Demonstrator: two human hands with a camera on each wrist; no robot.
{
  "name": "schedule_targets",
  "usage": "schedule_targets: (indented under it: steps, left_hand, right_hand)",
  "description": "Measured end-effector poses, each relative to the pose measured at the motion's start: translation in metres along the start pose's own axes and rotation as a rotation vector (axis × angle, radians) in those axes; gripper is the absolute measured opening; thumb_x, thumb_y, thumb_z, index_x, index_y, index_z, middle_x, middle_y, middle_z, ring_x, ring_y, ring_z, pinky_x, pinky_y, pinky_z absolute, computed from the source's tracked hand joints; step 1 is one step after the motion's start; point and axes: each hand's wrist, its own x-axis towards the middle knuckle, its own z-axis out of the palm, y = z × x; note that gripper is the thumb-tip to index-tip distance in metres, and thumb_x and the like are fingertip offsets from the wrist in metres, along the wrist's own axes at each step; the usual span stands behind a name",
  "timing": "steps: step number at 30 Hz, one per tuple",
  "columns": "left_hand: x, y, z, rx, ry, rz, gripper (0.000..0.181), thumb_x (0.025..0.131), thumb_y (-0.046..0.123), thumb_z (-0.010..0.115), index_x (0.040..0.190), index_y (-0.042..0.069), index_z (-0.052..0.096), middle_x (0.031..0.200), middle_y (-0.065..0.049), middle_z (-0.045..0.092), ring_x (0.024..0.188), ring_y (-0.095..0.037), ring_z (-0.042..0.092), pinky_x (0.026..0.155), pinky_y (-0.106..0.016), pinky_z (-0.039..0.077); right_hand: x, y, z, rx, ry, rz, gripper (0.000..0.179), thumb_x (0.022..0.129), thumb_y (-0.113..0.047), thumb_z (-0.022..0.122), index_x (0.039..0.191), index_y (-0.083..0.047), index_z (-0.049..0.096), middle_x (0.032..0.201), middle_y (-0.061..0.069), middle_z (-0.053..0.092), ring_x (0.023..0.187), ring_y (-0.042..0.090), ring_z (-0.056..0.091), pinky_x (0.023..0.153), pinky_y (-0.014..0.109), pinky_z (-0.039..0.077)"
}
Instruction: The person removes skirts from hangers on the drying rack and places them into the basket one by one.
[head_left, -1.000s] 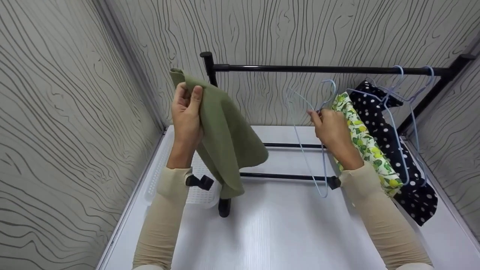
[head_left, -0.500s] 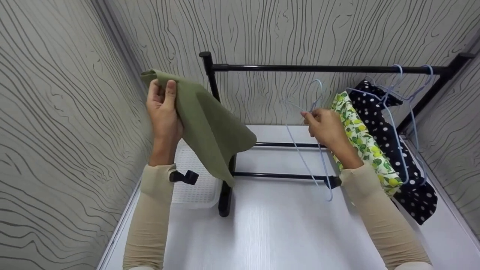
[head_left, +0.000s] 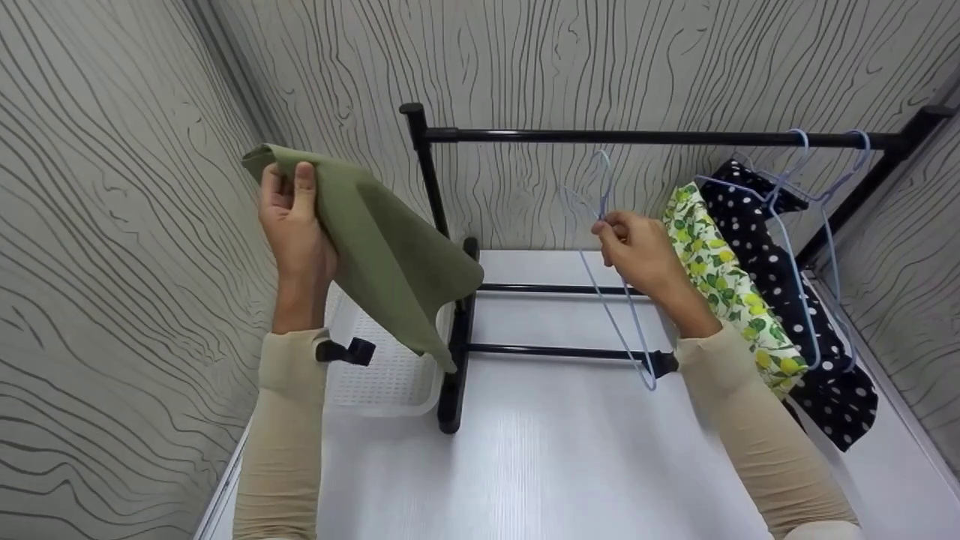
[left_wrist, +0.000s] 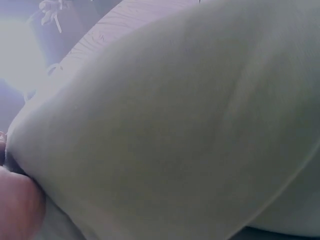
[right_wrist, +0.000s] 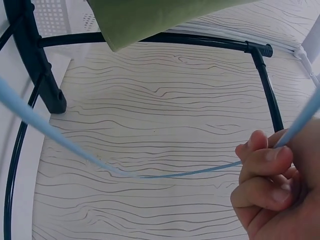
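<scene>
In the head view my left hand [head_left: 296,225] pinches a green cloth [head_left: 382,244] near its upper corner, between thumb and fingers, and the rest drapes down to the right. That cloth fills most of the left wrist view. My right hand [head_left: 641,247] grips a light blue hanger [head_left: 607,300] just below its hook. Bare of any cloth, the hanger hangs in front of the black rack [head_left: 555,136], its hook apart from the top bar. The right wrist view shows curled fingers [right_wrist: 267,175] around the blue hanger wire [right_wrist: 60,137].
At the rack's right, blue hangers [head_left: 776,187] hook over the bar. Beside them hang a lemon-print cloth [head_left: 731,285] and a black cloth with white dots [head_left: 832,405]. A white perforated basket [head_left: 382,382] stands left of the rack on the white surface [head_left: 517,465].
My left hand has moved left with the green cloth, uncovering more of the basket and the rack's left foot. The right hand has shifted slightly left with the hanger, which has turned somewhat.
</scene>
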Motion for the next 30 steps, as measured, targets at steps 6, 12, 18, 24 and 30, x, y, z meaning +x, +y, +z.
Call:
schedule_targets:
  steps: [6, 12, 18, 24, 30]
  left_hand:
    - [0.007, 0.004, -0.014, -0.01, 0.024, 0.007, 0.011, 0.11, 0.01, 0.056, 0.114, 0.003, 0.063, 0.102, -0.01, 0.066, 0.088, -0.019, 0.069, 0.075, -0.029, 0.06]
    - [0.012, 0.009, -0.025, -0.049, 0.068, 0.009, 0.013, 0.109, 0.009, 0.057, 0.118, 0.001, 0.062, 0.108, -0.013, 0.065, 0.095, -0.022, 0.069, 0.082, -0.031, 0.06]
    - [0.016, 0.012, -0.036, -0.059, 0.086, 0.028, 0.013, 0.108, 0.009, 0.058, 0.117, 0.0, 0.061, 0.11, -0.014, 0.064, 0.1, -0.023, 0.068, 0.087, -0.032, 0.06]
    - [0.018, 0.008, -0.051, -0.029, 0.076, 0.021, 0.014, 0.109, 0.009, 0.057, 0.119, 0.001, 0.062, 0.111, -0.013, 0.064, 0.101, -0.022, 0.067, 0.088, -0.032, 0.059]
    - [0.018, 0.002, -0.065, 0.051, 0.055, 0.006, 0.018, 0.109, 0.011, 0.058, 0.123, 0.001, 0.061, 0.113, -0.012, 0.064, 0.103, -0.021, 0.066, 0.089, -0.031, 0.057]
  right_hand:
    - [0.003, -0.007, -0.002, 0.016, 0.034, -0.009, 0.032, 0.113, -0.024, 0.055, 0.119, 0.004, 0.069, 0.074, 0.012, 0.069, 0.06, 0.012, 0.055, 0.053, 0.021, 0.041]
    - [0.01, -0.011, 0.003, 0.022, 0.042, -0.027, 0.033, 0.113, -0.025, 0.055, 0.122, 0.004, 0.068, 0.075, 0.011, 0.069, 0.066, 0.018, 0.061, 0.057, 0.02, 0.044]
    - [0.016, -0.018, 0.004, -0.009, 0.051, -0.027, 0.035, 0.113, -0.029, 0.054, 0.125, 0.001, 0.067, 0.081, 0.014, 0.073, 0.074, 0.022, 0.07, 0.064, 0.02, 0.046]
    - [0.02, -0.024, 0.005, -0.026, 0.02, -0.008, 0.036, 0.113, -0.033, 0.054, 0.13, -0.002, 0.065, 0.086, 0.009, 0.073, 0.072, 0.009, 0.066, 0.065, 0.023, 0.047]
    - [0.026, -0.026, 0.008, 0.012, -0.022, -0.026, 0.034, 0.113, -0.028, 0.054, 0.133, -0.002, 0.063, 0.09, 0.009, 0.073, 0.071, 0.01, 0.065, 0.063, 0.023, 0.045]
